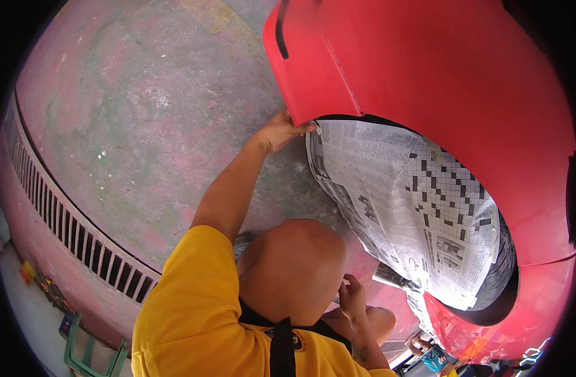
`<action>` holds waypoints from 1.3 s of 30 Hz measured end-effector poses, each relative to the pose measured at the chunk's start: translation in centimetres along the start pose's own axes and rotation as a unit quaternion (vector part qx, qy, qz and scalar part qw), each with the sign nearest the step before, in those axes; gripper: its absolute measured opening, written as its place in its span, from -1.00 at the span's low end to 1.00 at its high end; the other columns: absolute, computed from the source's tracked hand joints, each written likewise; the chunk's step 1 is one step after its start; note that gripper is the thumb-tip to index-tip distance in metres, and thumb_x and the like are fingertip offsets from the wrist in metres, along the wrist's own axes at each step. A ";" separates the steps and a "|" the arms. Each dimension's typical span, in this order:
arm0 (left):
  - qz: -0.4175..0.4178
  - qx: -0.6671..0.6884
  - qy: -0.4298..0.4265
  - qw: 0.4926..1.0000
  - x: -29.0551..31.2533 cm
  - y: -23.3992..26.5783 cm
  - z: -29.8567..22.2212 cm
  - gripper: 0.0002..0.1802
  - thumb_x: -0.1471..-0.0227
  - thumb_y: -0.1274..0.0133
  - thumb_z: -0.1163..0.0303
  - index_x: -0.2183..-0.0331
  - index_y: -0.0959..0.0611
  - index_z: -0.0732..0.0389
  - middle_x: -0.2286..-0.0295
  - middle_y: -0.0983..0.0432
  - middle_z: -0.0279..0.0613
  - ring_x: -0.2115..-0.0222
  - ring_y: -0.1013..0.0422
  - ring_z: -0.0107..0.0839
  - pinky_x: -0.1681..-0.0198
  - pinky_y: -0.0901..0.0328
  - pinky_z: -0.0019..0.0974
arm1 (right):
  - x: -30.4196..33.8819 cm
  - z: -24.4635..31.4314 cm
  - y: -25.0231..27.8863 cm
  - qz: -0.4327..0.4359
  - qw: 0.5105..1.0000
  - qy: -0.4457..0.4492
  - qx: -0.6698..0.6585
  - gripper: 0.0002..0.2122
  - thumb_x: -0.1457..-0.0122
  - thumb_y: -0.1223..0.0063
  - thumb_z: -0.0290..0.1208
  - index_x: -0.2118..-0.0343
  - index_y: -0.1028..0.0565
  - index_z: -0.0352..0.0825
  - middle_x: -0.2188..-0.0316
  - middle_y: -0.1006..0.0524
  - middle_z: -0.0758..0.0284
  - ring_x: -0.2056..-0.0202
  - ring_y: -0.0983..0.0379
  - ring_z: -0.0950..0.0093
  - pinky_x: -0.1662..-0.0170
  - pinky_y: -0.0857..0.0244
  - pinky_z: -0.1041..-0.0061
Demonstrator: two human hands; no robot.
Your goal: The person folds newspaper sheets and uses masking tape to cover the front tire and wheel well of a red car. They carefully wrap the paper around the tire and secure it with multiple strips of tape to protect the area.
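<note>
My left hand [283, 131] reaches to the lower corner of a red car body panel [420, 69] by the wheel arch. Its fingers close around that corner, pinching the top edge of a newspaper sheet [382, 169]. The sheet hangs over the wheel opening and covers most of the tire [500, 276], whose dark tread shows at the right. Beside my bent knee [294, 270], my right hand [353, 298] is raised with its fingers curled together. Whatever lies between those fingertips, if anything, is too small to make out.
A slotted drain grate [81, 242] curves along the left of the stained concrete floor [156, 113]. A green metal frame [74, 352] stands at the lower left. At the lower right, another person's hand appears near a blue container [434, 358].
</note>
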State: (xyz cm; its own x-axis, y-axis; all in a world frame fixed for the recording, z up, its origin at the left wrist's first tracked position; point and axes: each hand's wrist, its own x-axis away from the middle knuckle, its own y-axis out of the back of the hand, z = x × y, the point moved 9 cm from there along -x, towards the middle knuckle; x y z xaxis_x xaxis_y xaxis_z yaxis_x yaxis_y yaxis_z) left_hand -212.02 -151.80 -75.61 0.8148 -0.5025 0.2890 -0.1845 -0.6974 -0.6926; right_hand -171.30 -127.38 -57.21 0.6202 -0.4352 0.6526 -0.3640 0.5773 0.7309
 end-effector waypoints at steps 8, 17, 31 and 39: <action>0.026 -0.070 -0.013 0.997 -1.4 -0.7 0.3 -0.66 -0.14 -0.35 0.41 0.04 -0.66 0.12 0.18 -0.63 -0.37 0.19 -0.51 -0.52 0.19 -0.34 -0.37 | 0.1 -0.7 -1.0 0.003 1.000 -0.002 -0.022 -0.73 -0.30 -0.19 -0.22 0.04 -0.64 -0.23 0.55 -0.64 0.09 0.48 -0.63 0.18 0.33 -0.43 0.26; 0.039 -0.057 -0.017 0.997 -2.1 -1.8 0.9 -0.73 -0.20 -0.28 0.42 0.07 -0.64 0.16 0.21 -0.55 -0.35 0.16 -0.43 -0.49 0.09 -0.34 -0.32 | 0.2 -1.6 -1.3 0.006 1.000 -0.006 0.005 -0.74 -0.29 -0.18 -0.21 0.04 -0.65 -0.20 0.51 -0.66 0.10 0.42 -0.65 0.12 0.30 -0.45 0.25; 0.034 -0.031 -0.069 0.997 -5.1 -4.5 3.9 -0.84 -0.22 -0.27 0.42 0.16 -0.68 0.20 0.22 -0.59 -0.26 0.15 -0.49 -0.43 0.09 -0.41 -0.30 | 0.5 0.0 -1.4 0.015 0.997 0.040 0.059 -0.69 -0.29 -0.15 -0.18 0.04 -0.63 -0.25 0.50 -0.68 0.13 0.38 -0.68 0.15 0.26 -0.47 0.26; -0.054 0.129 -0.049 0.989 -4.5 -5.5 4.8 -0.86 -0.25 -0.17 0.58 0.14 -0.63 0.37 0.22 -0.60 -0.12 0.20 -0.55 -0.34 0.11 -0.50 -0.26 | 0.3 0.6 -1.9 0.044 0.993 0.043 0.096 -0.65 -0.24 -0.19 -0.13 0.04 -0.62 -0.26 0.39 -0.67 0.01 0.28 -0.66 0.04 0.23 -0.49 0.13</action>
State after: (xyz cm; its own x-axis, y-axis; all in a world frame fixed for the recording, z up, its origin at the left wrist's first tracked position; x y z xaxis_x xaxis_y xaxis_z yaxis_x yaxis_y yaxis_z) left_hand -212.08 -143.26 -76.27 0.8737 -0.3711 0.3146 0.0431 -0.5851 -0.8098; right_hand -170.86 -129.04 -58.21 0.6344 -0.3235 0.7020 -0.5405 0.4636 0.7021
